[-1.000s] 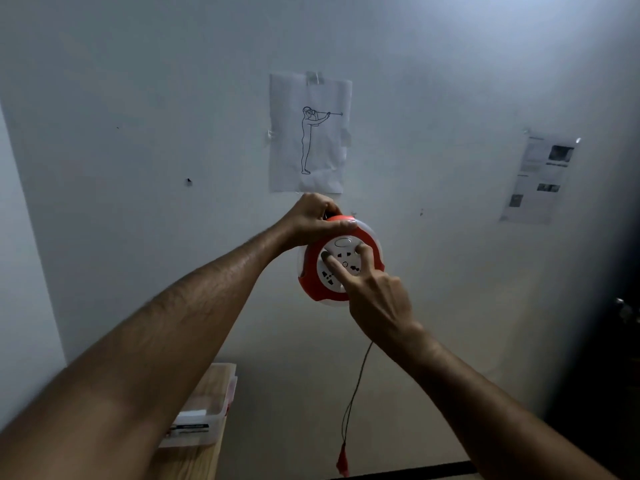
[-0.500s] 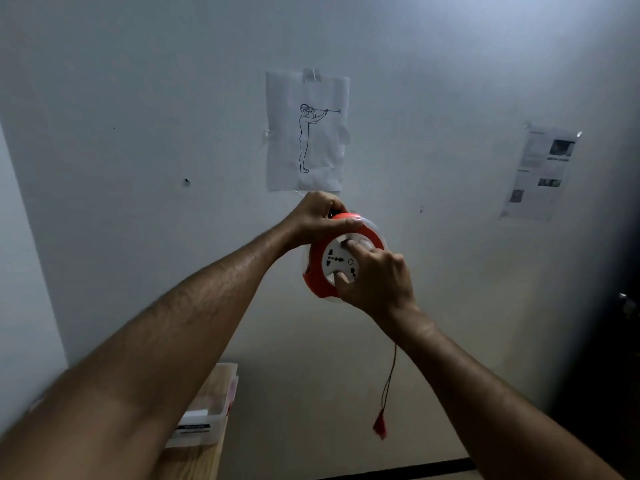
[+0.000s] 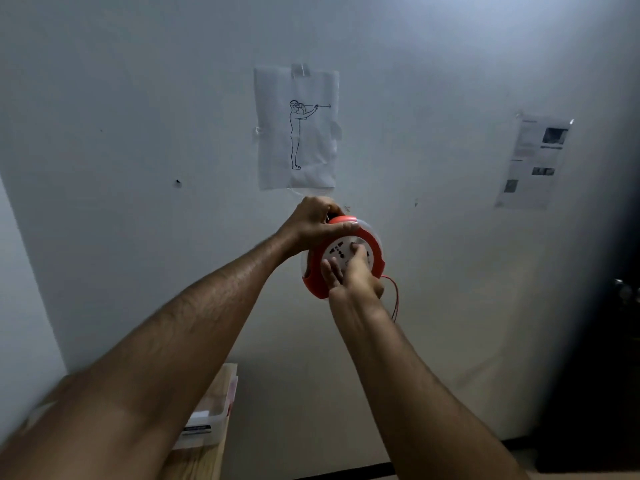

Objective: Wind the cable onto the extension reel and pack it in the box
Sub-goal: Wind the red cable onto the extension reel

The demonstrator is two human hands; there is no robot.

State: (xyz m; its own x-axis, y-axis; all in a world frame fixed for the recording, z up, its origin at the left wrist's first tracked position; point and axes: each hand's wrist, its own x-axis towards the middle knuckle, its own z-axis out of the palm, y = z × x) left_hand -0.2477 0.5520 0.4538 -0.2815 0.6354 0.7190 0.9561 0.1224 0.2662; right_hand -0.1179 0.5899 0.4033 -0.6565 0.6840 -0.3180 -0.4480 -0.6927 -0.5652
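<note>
I hold a round red extension reel (image 3: 375, 252) with a white socket face up in front of the wall at arm's length. My left hand (image 3: 313, 225) grips its top edge and handle. My right hand (image 3: 349, 273) rests on the white face, fingers spread, one fingertip pressed on the dial. A thin red cable (image 3: 394, 296) leaves the reel's right side and loops down behind my right wrist; its plug end is hidden.
A wooden table (image 3: 204, 459) stands at the lower left, bearing a clear plastic box (image 3: 211, 417). Two paper sheets (image 3: 296, 128) are taped to the grey wall. A dark area with a doorknob (image 3: 623, 289) fills the right edge.
My right hand has turned the dial round, going from the face's right side to below it. The hanging cable has shortened, and the red plug is out of sight now.
</note>
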